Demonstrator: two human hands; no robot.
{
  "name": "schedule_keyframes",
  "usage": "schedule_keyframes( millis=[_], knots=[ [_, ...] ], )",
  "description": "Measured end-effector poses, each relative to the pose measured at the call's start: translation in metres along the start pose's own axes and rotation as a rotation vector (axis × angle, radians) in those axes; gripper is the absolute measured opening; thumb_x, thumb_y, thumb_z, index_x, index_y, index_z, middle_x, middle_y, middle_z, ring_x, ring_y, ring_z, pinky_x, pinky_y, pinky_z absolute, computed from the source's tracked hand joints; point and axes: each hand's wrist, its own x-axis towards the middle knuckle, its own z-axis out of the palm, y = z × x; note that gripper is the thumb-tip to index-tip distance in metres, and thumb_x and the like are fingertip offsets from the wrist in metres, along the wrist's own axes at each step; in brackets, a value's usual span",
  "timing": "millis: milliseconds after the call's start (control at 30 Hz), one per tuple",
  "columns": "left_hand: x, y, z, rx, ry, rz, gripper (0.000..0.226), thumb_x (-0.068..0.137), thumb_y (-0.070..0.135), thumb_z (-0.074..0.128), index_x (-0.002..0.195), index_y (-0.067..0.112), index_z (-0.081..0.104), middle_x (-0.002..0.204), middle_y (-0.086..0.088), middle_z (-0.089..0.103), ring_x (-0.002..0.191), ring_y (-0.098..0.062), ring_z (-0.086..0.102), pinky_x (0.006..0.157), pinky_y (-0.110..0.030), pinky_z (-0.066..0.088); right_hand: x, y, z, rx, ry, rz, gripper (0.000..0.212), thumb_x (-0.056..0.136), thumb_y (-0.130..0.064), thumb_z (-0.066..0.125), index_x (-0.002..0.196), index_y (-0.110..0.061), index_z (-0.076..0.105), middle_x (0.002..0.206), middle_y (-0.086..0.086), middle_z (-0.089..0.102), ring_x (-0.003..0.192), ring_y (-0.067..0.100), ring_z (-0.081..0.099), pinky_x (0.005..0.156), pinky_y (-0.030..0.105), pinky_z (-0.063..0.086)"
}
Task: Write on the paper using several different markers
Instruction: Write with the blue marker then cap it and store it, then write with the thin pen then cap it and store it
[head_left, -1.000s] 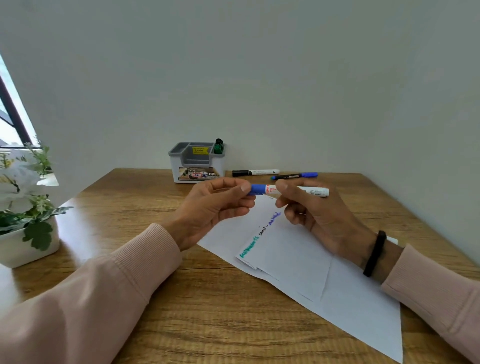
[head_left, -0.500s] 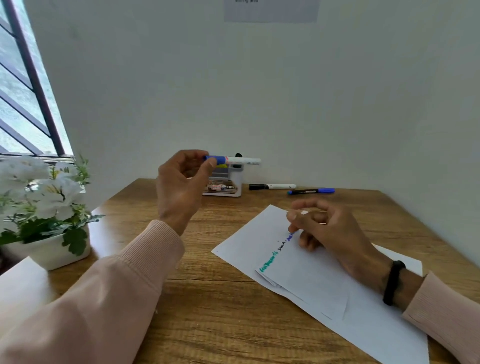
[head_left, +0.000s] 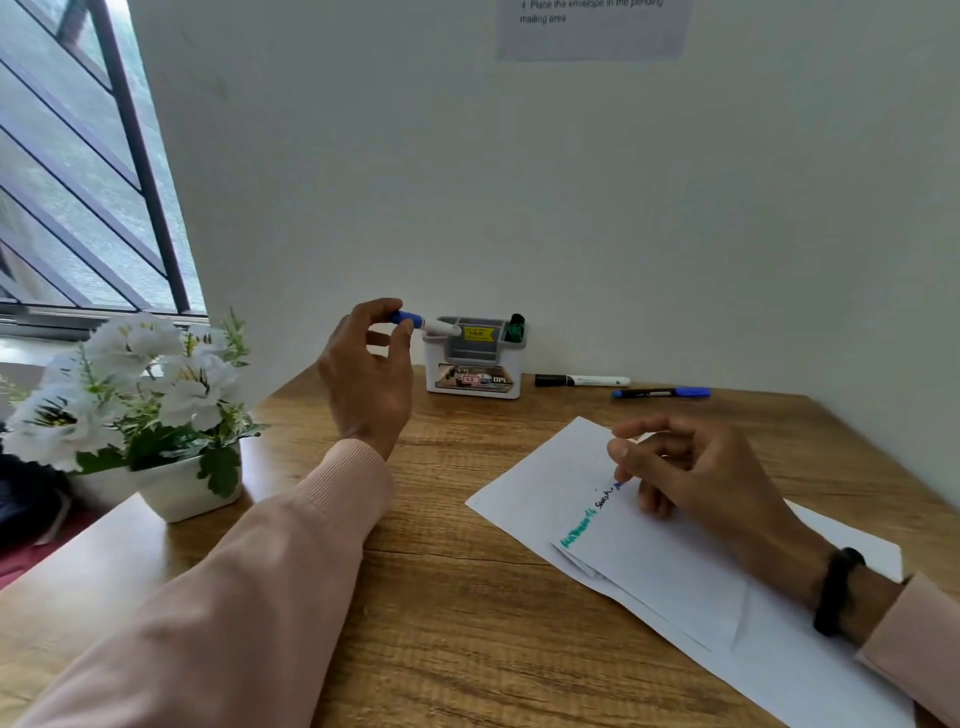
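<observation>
Head view: printed notice sheet on wall (head_left: 592, 28) reads "Place the envelope in the pending mailing area". Grey-and-white plastic desk organiser (head_left: 474, 358) carries yellow sticker, front label partly legible "OPL"; green-capped marker (head_left: 515, 327) stands in its right compartment. Left hand (head_left: 369, 374) raised, pinching blue-capped white marker (head_left: 423, 323) at organiser's left rim. Right hand (head_left: 691, 473) rests on white paper sheets (head_left: 660, 566), fingers curled loosely, holding nothing seen. Paper bears teal, black, blue handwriting, illegible. Black-capped white marker (head_left: 582, 381) and slim blue-capped black pen (head_left: 661, 393) lie on wooden table (head_left: 457, 613) right of organiser. White flowers in white pot (head_left: 150, 410) at left.
</observation>
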Motion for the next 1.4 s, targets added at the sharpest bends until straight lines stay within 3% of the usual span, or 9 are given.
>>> schedule_keyframes(
  millis=[100, 267, 433, 533, 633, 833, 1133, 1300, 1400],
  knots=[
    [0.005, 0.003, 0.0, -0.001, 0.04, 0.027, 0.025, 0.093, 0.023, 0.073, 0.118, 0.02, 0.07, 0.111, 0.005, 0.073, 0.085, -0.008, 0.066, 0.064, -0.018, 0.056, 0.0, 0.0, 0.0, -0.009, 0.01, -0.018, 0.02, 0.088, -0.027, 0.081, 0.105, -0.016, 0.077, 0.078, 0.008, 0.081, 0.052, 0.021, 0.064, 0.053, 0.033, 0.056],
    [0.004, -0.008, 0.0, 0.069, 0.036, 0.054, 0.025, 0.092, 0.021, 0.073, 0.118, 0.022, 0.071, 0.112, 0.005, 0.072, 0.087, -0.014, 0.067, 0.064, -0.026, 0.059, -0.003, 0.003, 0.002, -0.143, 0.019, -0.134, 0.022, 0.085, -0.027, 0.085, 0.105, -0.023, 0.077, 0.079, 0.0, 0.081, 0.054, 0.024, 0.07, 0.06, 0.038, 0.061],
    [0.005, -0.018, 0.008, 0.105, -0.007, 0.076, 0.026, 0.093, 0.02, 0.073, 0.119, 0.024, 0.072, 0.114, 0.006, 0.073, 0.091, -0.017, 0.065, 0.069, -0.04, 0.061, -0.01, 0.001, 0.007, -0.314, -0.01, -0.335, 0.026, 0.082, -0.029, 0.086, 0.106, -0.028, 0.075, 0.082, -0.015, 0.078, 0.062, 0.016, 0.073, 0.06, 0.022, 0.057],
    [0.006, -0.022, 0.011, 0.113, -0.039, 0.098, 0.026, 0.096, 0.018, 0.069, 0.121, 0.023, 0.073, 0.117, 0.007, 0.073, 0.095, -0.017, 0.064, 0.072, -0.044, 0.06, -0.01, -0.001, 0.007, -0.389, -0.038, -0.423, 0.03, 0.083, -0.034, 0.085, 0.111, -0.029, 0.074, 0.087, -0.02, 0.077, 0.068, 0.015, 0.075, 0.061, 0.025, 0.059],
    [0.006, -0.022, 0.012, 0.108, -0.088, 0.09, 0.028, 0.098, 0.018, 0.065, 0.126, 0.021, 0.07, 0.119, 0.003, 0.073, 0.1, -0.018, 0.065, 0.075, -0.038, 0.06, -0.011, -0.001, 0.008, -0.396, -0.038, -0.451, 0.032, 0.083, -0.035, 0.085, 0.112, -0.028, 0.074, 0.088, -0.022, 0.076, 0.068, 0.014, 0.074, 0.06, 0.028, 0.06],
    [0.007, -0.018, 0.011, -0.004, -0.153, 0.052, 0.029, 0.1, 0.014, 0.063, 0.129, 0.016, 0.067, 0.118, -0.001, 0.074, 0.098, -0.005, 0.067, 0.074, 0.0, 0.047, -0.011, -0.001, 0.008, -0.398, -0.036, -0.45, 0.031, 0.084, -0.033, 0.085, 0.112, -0.029, 0.074, 0.089, -0.021, 0.076, 0.07, 0.014, 0.074, 0.061, 0.027, 0.059],
    [0.005, -0.019, 0.01, -0.016, -0.229, 0.045, 0.029, 0.098, 0.012, 0.065, 0.127, 0.012, 0.067, 0.125, -0.005, 0.072, 0.106, -0.016, 0.072, 0.075, -0.001, 0.05, -0.011, 0.0, 0.008, -0.41, -0.048, -0.435, 0.032, 0.084, -0.037, 0.084, 0.113, -0.029, 0.074, 0.091, -0.024, 0.076, 0.07, 0.012, 0.074, 0.061, 0.024, 0.059],
    [-0.009, -0.004, 0.016, 0.009, -0.271, 0.131, 0.014, 0.095, 0.024, 0.069, 0.108, 0.02, 0.07, 0.101, 0.006, 0.073, 0.086, -0.008, 0.068, 0.069, -0.03, 0.061, -0.01, 0.002, 0.007, -0.406, -0.036, -0.417, 0.03, 0.086, -0.034, 0.085, 0.113, -0.027, 0.075, 0.084, -0.021, 0.076, 0.07, 0.01, 0.074, 0.062, 0.025, 0.059],
    [-0.03, 0.019, 0.023, -0.042, -0.435, 0.162, 0.012, 0.094, 0.025, 0.07, 0.105, 0.02, 0.072, 0.093, 0.012, 0.07, 0.081, 0.002, 0.064, 0.067, -0.012, 0.053, -0.009, 0.002, 0.006, -0.398, -0.013, -0.397, 0.026, 0.087, -0.031, 0.084, 0.111, -0.025, 0.075, 0.083, -0.018, 0.077, 0.069, 0.01, 0.074, 0.063, 0.027, 0.06]
  ],
)
